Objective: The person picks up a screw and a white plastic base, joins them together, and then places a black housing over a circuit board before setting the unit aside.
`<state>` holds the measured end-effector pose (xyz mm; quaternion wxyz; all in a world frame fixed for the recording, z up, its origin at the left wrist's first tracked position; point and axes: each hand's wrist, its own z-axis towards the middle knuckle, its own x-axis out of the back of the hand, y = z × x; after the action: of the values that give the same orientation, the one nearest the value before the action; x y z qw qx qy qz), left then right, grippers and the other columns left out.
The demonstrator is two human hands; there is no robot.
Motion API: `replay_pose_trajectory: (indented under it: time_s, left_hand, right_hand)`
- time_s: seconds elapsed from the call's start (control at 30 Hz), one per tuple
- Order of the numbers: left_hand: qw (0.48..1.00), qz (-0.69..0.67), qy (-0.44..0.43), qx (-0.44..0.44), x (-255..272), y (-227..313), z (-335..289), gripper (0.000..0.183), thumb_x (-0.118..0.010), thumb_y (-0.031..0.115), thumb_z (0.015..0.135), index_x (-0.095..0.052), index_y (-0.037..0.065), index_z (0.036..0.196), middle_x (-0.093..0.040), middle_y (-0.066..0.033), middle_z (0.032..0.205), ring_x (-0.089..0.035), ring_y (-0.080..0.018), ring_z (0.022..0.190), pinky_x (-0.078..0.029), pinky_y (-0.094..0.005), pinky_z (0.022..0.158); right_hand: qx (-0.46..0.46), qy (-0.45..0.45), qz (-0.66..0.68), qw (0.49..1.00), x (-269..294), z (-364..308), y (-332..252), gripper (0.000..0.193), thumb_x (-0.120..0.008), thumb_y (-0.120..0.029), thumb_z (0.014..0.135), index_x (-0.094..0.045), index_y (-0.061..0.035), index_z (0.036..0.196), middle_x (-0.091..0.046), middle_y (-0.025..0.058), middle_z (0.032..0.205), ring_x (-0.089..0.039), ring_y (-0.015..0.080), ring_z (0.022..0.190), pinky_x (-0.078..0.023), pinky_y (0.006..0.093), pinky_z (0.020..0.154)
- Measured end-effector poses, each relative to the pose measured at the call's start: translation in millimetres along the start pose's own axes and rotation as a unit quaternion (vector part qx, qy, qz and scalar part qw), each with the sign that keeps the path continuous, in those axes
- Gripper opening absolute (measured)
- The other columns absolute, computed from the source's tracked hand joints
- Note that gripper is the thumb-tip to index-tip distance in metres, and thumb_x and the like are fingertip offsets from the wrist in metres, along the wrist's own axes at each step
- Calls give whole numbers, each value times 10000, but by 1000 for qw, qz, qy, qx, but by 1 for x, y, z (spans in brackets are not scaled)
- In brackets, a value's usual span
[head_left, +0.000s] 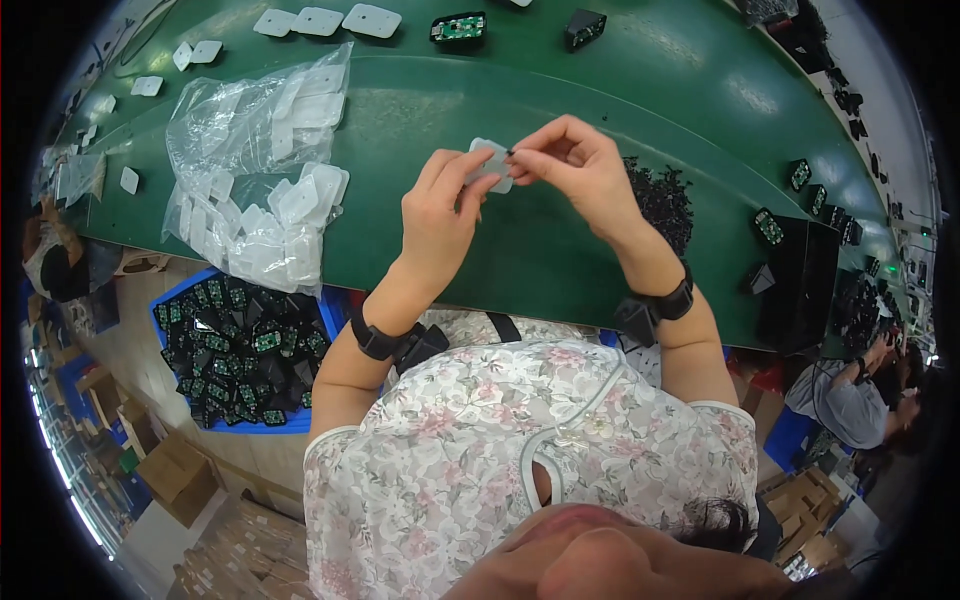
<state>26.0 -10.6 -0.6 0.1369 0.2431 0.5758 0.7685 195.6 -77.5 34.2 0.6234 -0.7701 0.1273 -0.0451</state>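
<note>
Over the green table [420, 110], my left hand [437, 212] grips a thin white plastic cover [489, 160] between thumb and fingers. Against the cover's right edge, my right hand [588, 180] pinches a tiny black piece [511, 153]; its exact shape is too small to make out. Beside my right forearm lies a heap of small black pieces [662, 200]. To the left of my left hand, a clear plastic bag [205, 125] lies with many white covers [290, 225] in and around its mouth.
Several white covers [318, 21] lie along the far side, near a black housing with a green circuit board [458, 30] and another black housing [585, 30]. A blue bin [325, 315] full of such housings stands below left. At right are a black box [800, 275] and a co-worker [845, 395].
</note>
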Motion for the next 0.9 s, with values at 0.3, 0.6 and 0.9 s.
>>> replay_pose_trajectory:
  time_s: [0.3, 0.6, 0.9]
  left_hand:
    - [999, -42, -10, -6, 4, 6, -1, 178, -586, -67, 838, -630, 1, 997, -587, -82, 835, -600, -130, 580, -479, -241, 473]
    - [926, -322, -13, 199, 8, 3, -2, 220, -538, -28, 905, -530, -81, 1119, -633, -138, 989, -667, -185, 847, -545, -273, 782]
    - [933, -327, -16, 148, 6, -2, -6, 105, -576, 14, 907, -571, -66, 974, -603, -102, 976, -655, -176, 840, -534, -269, 791]
  right_hand:
    - [64, 21, -77, 995, -20, -9, 5, 81, -670, -38, 838, -642, 8, 899, -593, 11, 883, -572, 90, 821, -465, 226, 742]
    - [184, 95, -273, 940, -28, -9, 9, 72, -692, -55, 798, -637, -33, 838, -558, 2, 823, -476, 76, 686, -365, 215, 599]
    - [110, 100, -197, 969, -35, -5, 15, 68, -688, -65, 816, -626, -43, 833, -536, -35, 778, -454, 34, 676, -359, 189, 583]
